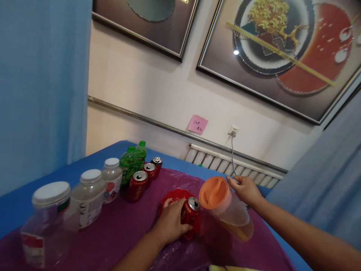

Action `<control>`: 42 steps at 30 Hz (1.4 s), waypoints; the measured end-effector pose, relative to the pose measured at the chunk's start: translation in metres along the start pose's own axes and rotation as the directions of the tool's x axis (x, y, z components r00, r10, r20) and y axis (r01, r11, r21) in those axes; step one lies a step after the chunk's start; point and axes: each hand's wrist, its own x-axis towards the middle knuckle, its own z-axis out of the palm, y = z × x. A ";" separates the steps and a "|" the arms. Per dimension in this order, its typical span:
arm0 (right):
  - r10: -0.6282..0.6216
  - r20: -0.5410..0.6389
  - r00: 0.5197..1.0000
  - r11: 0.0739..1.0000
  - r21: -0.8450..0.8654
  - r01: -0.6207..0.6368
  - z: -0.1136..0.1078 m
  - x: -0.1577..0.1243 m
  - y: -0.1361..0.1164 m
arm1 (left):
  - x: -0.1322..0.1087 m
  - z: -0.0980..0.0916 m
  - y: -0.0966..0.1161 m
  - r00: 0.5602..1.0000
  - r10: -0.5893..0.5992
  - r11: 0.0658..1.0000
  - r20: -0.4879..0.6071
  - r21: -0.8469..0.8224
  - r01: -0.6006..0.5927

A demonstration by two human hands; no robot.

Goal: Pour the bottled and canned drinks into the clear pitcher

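Observation:
My left hand [169, 223] is wrapped round a red drink can [189, 213], opened at its top. The can is tilted slightly, over a red scalloped dish [177, 194]; whether its base touches the dish is hidden. To the right, my right hand [248, 190] grips the handle side of a clear plastic pitcher [235, 216] with an orange lid. The pitcher leans toward the left, its lid close to the can, and a little yellowish liquid shows low inside. Most of the handle is covered by my fingers.
On the left stand clear jars [89, 197] with white lids, green bottles [128, 162] and more red cans [138, 184]. Purple sheeting [118, 237] covers the blue table [17, 210]. A yellow item [225, 268] lies at the front edge. Behind are a radiator [210, 160] and a cable [232, 154].

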 end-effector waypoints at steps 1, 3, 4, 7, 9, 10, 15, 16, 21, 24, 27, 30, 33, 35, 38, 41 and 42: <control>-0.001 0.000 1.000 1.000 0.001 0.001 0.000 0.000 0.000 | 0.000 0.000 0.000 1.000 0.002 1.000 0.001 0.000 -0.002; 0.005 -0.001 1.000 1.000 0.005 -0.005 0.000 0.000 0.000 | 0.000 0.000 -0.001 1.000 0.006 1.000 0.003 -0.001 -0.006; 0.010 0.000 1.000 1.000 0.005 -0.010 0.000 0.000 0.000 | 0.000 0.000 -0.001 1.000 0.007 1.000 0.002 -0.001 -0.007; 0.014 -0.001 1.000 1.000 0.000 -0.014 0.000 0.000 0.000 | 0.000 0.001 -0.002 1.000 0.002 1.000 -0.004 0.004 -0.002; 0.015 -0.002 1.000 1.000 -0.006 -0.015 0.000 0.000 0.000 | 0.000 0.001 -0.002 1.000 0.002 1.000 -0.008 0.006 -0.002; 0.016 -0.002 1.000 1.000 -0.007 -0.016 0.000 0.000 0.001 | 0.000 0.001 -0.002 1.000 0.004 1.000 -0.008 0.006 -0.004; 0.018 0.011 1.000 1.000 -0.010 -0.018 -0.001 -0.001 0.001 | 0.000 0.001 -0.002 1.000 0.001 1.000 0.007 0.004 -0.002; 0.018 0.012 1.000 1.000 -0.011 -0.018 -0.001 -0.002 0.000 | 0.001 0.000 -0.002 1.000 0.002 1.000 0.008 0.005 -0.002; 0.015 0.011 1.000 1.000 -0.013 -0.014 -0.002 -0.003 -0.003 | 0.001 0.000 -0.001 1.000 -0.003 1.000 0.008 0.009 0.003; 0.021 0.016 1.000 1.000 -0.011 -0.021 -0.002 -0.002 -0.003 | 0.001 0.001 -0.002 1.000 -0.006 1.000 0.011 0.001 0.006; 0.021 0.011 1.000 1.000 -0.008 -0.021 -0.001 -0.002 -0.001 | 0.001 0.001 -0.002 1.000 -0.003 1.000 0.007 0.000 0.003; 0.016 0.015 1.000 1.000 -0.011 -0.016 -0.001 -0.001 0.001 | 0.001 0.002 -0.002 1.000 -0.003 1.000 0.007 0.002 0.003; 0.019 0.023 1.000 1.000 -0.023 -0.018 -0.001 0.000 0.001 | 0.001 0.002 -0.003 1.000 -0.002 1.000 0.006 0.003 0.002; 0.017 0.020 1.000 1.000 -0.027 -0.016 -0.002 0.000 0.001 | 0.001 0.002 -0.003 1.000 0.001 1.000 0.005 0.001 -0.001; 0.019 0.010 1.000 1.000 -0.020 -0.019 -0.002 0.000 0.000 | 0.000 0.002 -0.003 1.000 0.007 1.000 0.001 0.004 -0.007; 0.021 0.017 1.000 1.000 -0.022 -0.021 -0.002 -0.002 -0.002 | 0.000 0.003 -0.004 1.000 0.008 1.000 -0.008 0.005 -0.008; 0.021 0.020 1.000 0.999 -0.025 -0.021 -0.002 -0.002 -0.002 | 0.000 0.003 -0.004 1.000 0.008 1.000 -0.009 0.004 -0.008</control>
